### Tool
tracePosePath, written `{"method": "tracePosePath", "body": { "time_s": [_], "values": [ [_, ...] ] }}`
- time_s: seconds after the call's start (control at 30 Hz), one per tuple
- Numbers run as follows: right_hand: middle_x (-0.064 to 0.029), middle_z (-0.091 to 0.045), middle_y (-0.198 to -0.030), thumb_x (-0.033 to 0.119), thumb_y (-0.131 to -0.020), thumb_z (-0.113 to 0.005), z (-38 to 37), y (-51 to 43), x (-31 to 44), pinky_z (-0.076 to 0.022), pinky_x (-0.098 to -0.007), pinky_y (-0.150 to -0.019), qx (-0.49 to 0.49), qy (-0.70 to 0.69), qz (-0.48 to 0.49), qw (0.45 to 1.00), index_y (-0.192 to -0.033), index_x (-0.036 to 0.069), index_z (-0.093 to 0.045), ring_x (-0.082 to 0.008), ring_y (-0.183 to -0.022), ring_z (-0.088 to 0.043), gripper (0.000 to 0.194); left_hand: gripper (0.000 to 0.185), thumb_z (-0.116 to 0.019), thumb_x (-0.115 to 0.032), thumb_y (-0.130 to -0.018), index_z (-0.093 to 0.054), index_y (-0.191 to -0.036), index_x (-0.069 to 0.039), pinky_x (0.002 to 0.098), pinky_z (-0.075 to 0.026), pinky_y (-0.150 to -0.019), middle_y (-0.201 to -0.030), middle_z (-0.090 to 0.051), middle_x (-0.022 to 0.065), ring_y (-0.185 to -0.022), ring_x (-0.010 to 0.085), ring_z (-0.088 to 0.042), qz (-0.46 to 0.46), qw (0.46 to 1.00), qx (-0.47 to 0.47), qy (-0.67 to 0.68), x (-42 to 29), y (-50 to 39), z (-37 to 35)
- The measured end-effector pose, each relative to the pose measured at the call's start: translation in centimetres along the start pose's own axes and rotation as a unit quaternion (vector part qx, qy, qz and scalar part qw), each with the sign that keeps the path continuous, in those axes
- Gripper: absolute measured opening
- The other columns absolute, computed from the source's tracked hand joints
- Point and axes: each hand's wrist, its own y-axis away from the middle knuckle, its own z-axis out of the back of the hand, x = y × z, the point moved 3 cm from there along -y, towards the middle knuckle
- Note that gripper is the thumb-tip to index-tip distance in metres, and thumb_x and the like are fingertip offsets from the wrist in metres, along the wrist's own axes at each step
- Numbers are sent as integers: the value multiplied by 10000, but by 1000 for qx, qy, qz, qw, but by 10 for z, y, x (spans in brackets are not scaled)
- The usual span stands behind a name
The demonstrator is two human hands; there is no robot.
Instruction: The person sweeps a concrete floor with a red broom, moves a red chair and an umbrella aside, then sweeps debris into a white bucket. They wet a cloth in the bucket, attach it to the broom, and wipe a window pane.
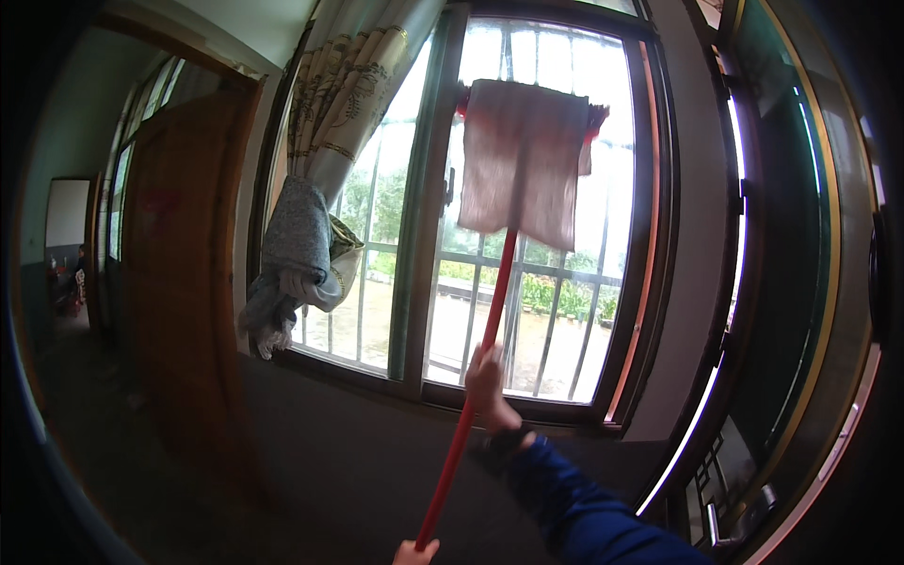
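A long red pole point(452, 452) runs from the bottom of the view up to the window. My right hand point(487, 378), at the end of a blue sleeve, is wrapped around it partway up. Lower down, my left hand point(415, 553) grips the pole near the picture's bottom edge. A pale cloth point(526, 159) drapes over the pole's head, with red fringe showing at both sides. Cloth and head are in front of the upper part of the right window pane point(600, 212); whether they touch the glass I cannot tell.
A patterned curtain point(346, 99) hangs at the left, bundled with a grey fringed cloth point(296, 226). Beyond it is a wooden door point(187, 282). To the right stands a dark door point(777, 212) with a metal handle point(713, 524). Bars point(558, 325) cross outside the window. A person point(81, 272) appears in the distant doorway.
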Motion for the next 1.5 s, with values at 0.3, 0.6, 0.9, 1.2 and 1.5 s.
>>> {"method": "tracePosePath", "body": {
  "time_s": [0.3, 0.6, 0.9, 1.2, 1.5],
  "values": [
    [-194, -541, -633, 194, -895, -451, 33, 220, -36, -411, -442, -460, 138, -84, -271, 949, -1026, 9, -385, -390, -565, -554, 236, 333, -645, -312, -759, -573, -626, -15, 333, -357, -435, -535, -498, -6, -518, 91, -432, 187, 974, 101, -80, 170, 141, 27],
    [-142, -475, -500, 176, -901, -443, 19, 26, -29, -372, -390, -372, -28, -13, -7, 999, -868, 12, -404, -265, -432, -528, 172, 362, -623, -272, -776, -537, -556, 2, 322, -346, -417, -486, -478, -7, -495, 72, -426, 62, 995, 71, -5, -19, 30, -10],
    [-81, -473, -601, 293, -866, -498, 52, -276, 38, -433, -313, -437, 47, -91, 2, 995, -867, -2, -462, -196, -513, -518, 297, 316, -584, -227, -842, -496, -601, -42, 254, -354, -467, -522, -441, -17, -513, 49, -404, -95, 981, 162, 39, -243, -68, -46],
    [-73, -457, -479, 338, -927, -375, 52, -185, -13, -389, -320, -295, -1, -84, 15, 996, -766, 20, -422, -194, -332, -493, 359, 261, -622, -230, -790, -522, -666, -23, 295, -404, -494, -548, -500, 30, -526, 110, -482, -86, 986, 131, -55, -129, -77, -55],
    [-68, -462, -503, 207, -918, -403, 19, 147, -55, -387, -301, -326, 103, -184, -259, 943, -937, 47, -385, -183, -367, -496, 162, 281, -563, -213, -764, -562, -613, 24, 375, -382, -438, -467, -487, 67, -472, 130, -501, 18, 985, 29, -169, 136, 59, 37]
  ]
}}
